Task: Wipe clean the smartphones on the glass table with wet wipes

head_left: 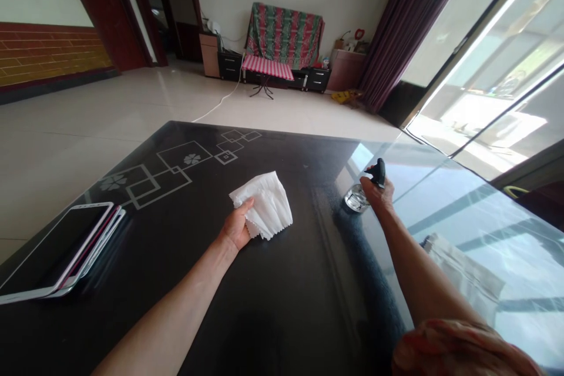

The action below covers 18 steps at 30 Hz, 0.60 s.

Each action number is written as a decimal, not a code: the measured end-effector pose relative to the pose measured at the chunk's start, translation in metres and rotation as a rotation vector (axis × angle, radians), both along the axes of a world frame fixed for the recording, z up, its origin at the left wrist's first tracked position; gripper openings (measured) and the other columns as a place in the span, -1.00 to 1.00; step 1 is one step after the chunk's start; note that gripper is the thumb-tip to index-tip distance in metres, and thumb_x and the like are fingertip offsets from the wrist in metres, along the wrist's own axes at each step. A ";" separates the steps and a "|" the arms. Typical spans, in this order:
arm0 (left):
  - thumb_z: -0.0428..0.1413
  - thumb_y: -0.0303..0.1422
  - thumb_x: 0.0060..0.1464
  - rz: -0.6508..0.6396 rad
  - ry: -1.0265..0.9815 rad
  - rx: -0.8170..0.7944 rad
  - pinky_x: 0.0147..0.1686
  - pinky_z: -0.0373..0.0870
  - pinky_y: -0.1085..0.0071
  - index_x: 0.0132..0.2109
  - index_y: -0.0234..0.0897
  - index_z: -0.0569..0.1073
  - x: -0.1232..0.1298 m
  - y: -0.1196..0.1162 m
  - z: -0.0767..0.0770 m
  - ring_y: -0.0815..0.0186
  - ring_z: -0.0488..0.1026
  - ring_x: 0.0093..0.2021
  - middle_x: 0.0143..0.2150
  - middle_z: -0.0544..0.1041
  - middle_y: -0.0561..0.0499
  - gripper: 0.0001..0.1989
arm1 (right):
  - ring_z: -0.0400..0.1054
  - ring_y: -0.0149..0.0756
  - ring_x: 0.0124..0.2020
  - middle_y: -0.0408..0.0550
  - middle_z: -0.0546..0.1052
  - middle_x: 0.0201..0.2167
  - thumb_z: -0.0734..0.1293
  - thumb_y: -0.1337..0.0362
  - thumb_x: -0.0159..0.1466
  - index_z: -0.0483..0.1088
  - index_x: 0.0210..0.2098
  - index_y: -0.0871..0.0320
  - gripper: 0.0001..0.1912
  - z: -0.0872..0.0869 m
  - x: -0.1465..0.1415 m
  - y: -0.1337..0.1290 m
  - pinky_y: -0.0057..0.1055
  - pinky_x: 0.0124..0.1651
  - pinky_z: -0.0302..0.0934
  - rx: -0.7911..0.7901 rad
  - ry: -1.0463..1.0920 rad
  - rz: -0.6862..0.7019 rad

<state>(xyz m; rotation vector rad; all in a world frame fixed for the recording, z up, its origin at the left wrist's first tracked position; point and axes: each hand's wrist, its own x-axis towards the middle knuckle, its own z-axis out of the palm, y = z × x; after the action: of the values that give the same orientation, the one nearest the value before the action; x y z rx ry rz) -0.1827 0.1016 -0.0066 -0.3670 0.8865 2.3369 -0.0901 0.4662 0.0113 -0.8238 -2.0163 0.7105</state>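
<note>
My left hand (pixel 238 224) is closed on a white cloth (pixel 269 202) with zigzag edges, its thumb on top, over the middle of the dark glossy table (pixel 282 305). To the right, my right hand (pixel 379 191) grips a clear spray bottle (pixel 356 198) with a black trigger head (pixel 378 171). The bottle is tilted, with its head toward the upper right. Whether its base touches the tabletop cannot be made out.
Stacked tablets or phones (pixel 66 249) lie at the table's left side. A folded greyish cloth or packet (pixel 465 276) is on the right, beside my right forearm. Beyond the table stand a small striped folding table (pixel 268 67) and low cabinets (pixel 318 79).
</note>
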 end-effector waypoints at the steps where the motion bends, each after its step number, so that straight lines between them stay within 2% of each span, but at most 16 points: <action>1: 0.14 -0.49 0.09 -0.001 0.009 0.005 -0.13 0.55 0.26 -0.13 -0.40 0.48 0.000 0.000 -0.001 0.21 0.58 -0.32 -0.30 0.61 -0.09 -0.82 | 0.35 -0.21 -0.27 -0.08 0.47 -0.33 0.28 0.10 0.02 0.43 -0.06 0.18 -0.48 0.000 -0.001 0.001 -0.23 -0.07 0.22 -0.013 0.005 0.005; 4: 0.18 -0.49 0.05 -0.010 0.019 0.012 -0.13 0.55 0.25 -0.10 -0.40 0.47 -0.001 0.000 -0.003 0.20 0.58 -0.33 -0.32 0.61 -0.08 -0.77 | 0.36 -0.20 -0.28 -0.09 0.47 -0.35 0.36 0.05 -0.02 0.43 -0.05 0.19 -0.43 0.001 -0.002 0.002 -0.21 -0.10 0.24 -0.063 -0.013 0.066; 7: 0.18 -0.49 0.04 -0.018 0.006 0.016 -0.13 0.55 0.26 -0.12 -0.40 0.47 -0.001 0.000 -0.003 0.22 0.57 -0.36 -0.34 0.61 -0.08 -0.78 | 0.37 -0.17 -0.25 -0.06 0.47 -0.30 0.39 -0.01 -0.02 0.36 0.05 0.19 -0.31 0.008 0.011 0.002 -0.19 -0.12 0.26 -0.127 -0.090 0.146; 10: 0.17 -0.49 0.05 -0.019 0.007 0.032 -0.15 0.54 0.27 -0.16 -0.39 0.48 -0.002 0.001 -0.004 0.24 0.55 -0.38 -0.35 0.60 -0.07 -0.83 | 0.36 -0.03 -0.08 0.12 0.43 -0.04 0.46 -0.04 -0.09 0.19 0.21 0.19 -0.06 0.025 0.043 -0.002 -0.12 -0.06 0.27 -0.088 -0.220 0.203; 12: 0.17 -0.49 0.06 -0.024 0.018 0.033 -0.19 0.54 0.30 -0.18 -0.38 0.48 -0.003 0.001 -0.006 0.26 0.55 -0.39 -0.36 0.60 -0.07 -0.86 | 0.23 0.12 0.12 0.28 0.24 0.20 0.50 -0.06 -0.16 0.05 0.30 0.22 0.14 0.036 0.068 -0.017 -0.04 0.04 0.23 0.020 -0.230 0.130; 13: 0.17 -0.49 0.06 -0.028 0.023 0.032 -0.22 0.54 0.32 -0.19 -0.38 0.48 -0.003 0.001 -0.007 0.26 0.55 -0.40 -0.36 0.60 -0.07 -0.87 | 0.18 0.13 0.18 0.30 0.15 0.27 0.49 -0.07 -0.13 0.04 0.30 0.21 0.12 0.040 0.078 -0.031 -0.03 0.09 0.21 0.081 -0.179 0.098; 14: 0.17 -0.49 0.06 -0.044 0.033 0.030 -0.25 0.54 0.33 -0.20 -0.38 0.49 -0.003 0.001 -0.008 0.26 0.54 -0.40 -0.37 0.60 -0.07 -0.88 | 0.19 0.08 0.18 0.27 0.15 0.27 0.44 -0.07 -0.02 0.09 0.28 0.18 -0.02 0.042 0.085 -0.049 -0.05 0.11 0.20 0.121 -0.073 0.058; 16: 0.17 -0.49 0.06 -0.101 0.065 0.027 -0.29 0.53 0.34 -0.23 -0.38 0.49 -0.002 0.000 -0.009 0.26 0.54 -0.42 -0.38 0.60 -0.08 -0.90 | 0.35 -0.10 0.03 0.15 0.38 0.07 0.24 -0.03 0.22 0.27 0.14 0.16 -0.42 0.039 0.088 -0.094 -0.12 0.09 0.23 0.067 0.168 0.025; 17: 0.17 -0.49 0.05 -0.137 0.084 0.027 -0.31 0.52 0.34 -0.24 -0.39 0.50 0.000 0.000 -0.010 0.25 0.54 -0.43 -0.38 0.60 -0.08 -0.91 | 0.38 -0.13 -0.04 0.11 0.45 -0.04 0.20 -0.03 0.26 0.32 0.06 0.18 -0.48 0.035 0.083 -0.120 -0.15 0.05 0.25 -0.022 0.206 0.111; 18: 0.18 -0.50 0.04 -0.173 0.104 0.025 -0.32 0.52 0.32 -0.24 -0.41 0.51 0.002 0.000 -0.010 0.24 0.55 -0.44 -0.38 0.60 -0.10 -0.90 | 0.38 -0.15 -0.05 0.08 0.47 -0.07 0.22 -0.04 0.26 0.36 0.01 0.18 -0.50 0.029 0.076 -0.145 -0.19 0.03 0.27 -0.138 0.142 0.281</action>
<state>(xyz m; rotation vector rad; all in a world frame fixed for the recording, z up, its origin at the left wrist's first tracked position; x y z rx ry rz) -0.1809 0.1016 -0.0165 -0.1531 0.8995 2.2206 -0.0143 0.3211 0.0401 -0.5538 -1.9905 1.0469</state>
